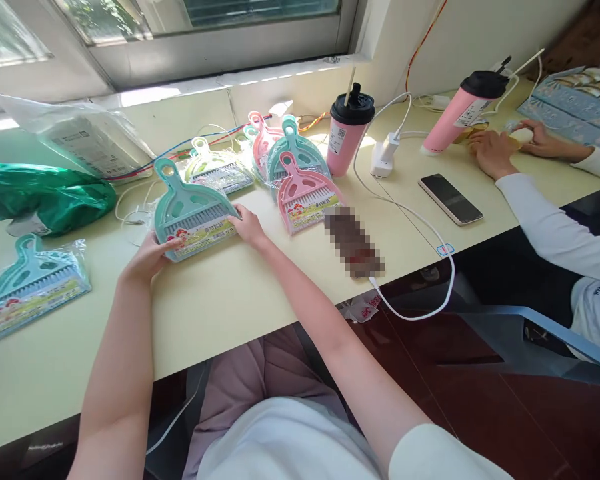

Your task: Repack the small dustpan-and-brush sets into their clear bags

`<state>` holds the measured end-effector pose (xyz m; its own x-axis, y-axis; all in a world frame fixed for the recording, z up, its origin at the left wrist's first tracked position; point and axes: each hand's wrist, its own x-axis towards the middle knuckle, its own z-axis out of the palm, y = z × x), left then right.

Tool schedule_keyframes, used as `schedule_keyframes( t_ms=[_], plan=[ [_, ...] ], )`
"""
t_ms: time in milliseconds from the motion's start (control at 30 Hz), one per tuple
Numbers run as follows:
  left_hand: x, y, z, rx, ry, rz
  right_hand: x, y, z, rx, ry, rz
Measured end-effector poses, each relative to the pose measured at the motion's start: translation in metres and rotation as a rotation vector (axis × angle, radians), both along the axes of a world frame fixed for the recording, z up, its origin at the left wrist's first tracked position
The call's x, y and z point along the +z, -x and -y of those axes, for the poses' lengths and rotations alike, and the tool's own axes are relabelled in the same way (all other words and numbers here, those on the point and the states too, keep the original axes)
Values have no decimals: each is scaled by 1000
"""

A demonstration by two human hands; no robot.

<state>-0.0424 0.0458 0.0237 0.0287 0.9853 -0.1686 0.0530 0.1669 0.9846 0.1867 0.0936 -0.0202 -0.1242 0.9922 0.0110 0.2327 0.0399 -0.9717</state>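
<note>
Between my two hands a wrapped teal dustpan-and-brush set (193, 210) is held tilted above the pale yellow table (205, 320). My left hand (149, 257) grips its lower left corner, thumb over the printed label. The fingers of my right hand (247, 225) pinch its right edge. A pink set (307, 197) lies to the right, partly over another teal set (296, 150), with a further pink one behind. A green set (215, 167) lies behind the held one. At the far left rests one more teal set (35, 287) in clear wrapping.
Pink cups (349, 133) with black lids, a white charger (384, 160), a looping cable and a phone (450, 199) are on the right. A pixelated object (355, 243) lies near the edge. Another person's hands (500, 150) are at far right. A green bag (45, 197) lies left.
</note>
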Motion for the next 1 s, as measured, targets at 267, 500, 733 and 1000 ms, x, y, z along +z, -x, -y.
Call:
schedule_keyframes(
  t_ms=[267, 500, 733, 1000],
  plan=[
    [9, 1, 9, -105, -2, -4, 14, -6, 15, 43, 27, -79],
    [24, 10, 19, -236, -50, -66, 16, -7, 21, 16, 81, -241],
    [46, 11, 39, -152, -128, -85, 17, -11, 42, 173, 108, -402],
    [73, 166, 84, 312, -145, -249, 25, -13, 58, 201, 123, -313]
  ],
)
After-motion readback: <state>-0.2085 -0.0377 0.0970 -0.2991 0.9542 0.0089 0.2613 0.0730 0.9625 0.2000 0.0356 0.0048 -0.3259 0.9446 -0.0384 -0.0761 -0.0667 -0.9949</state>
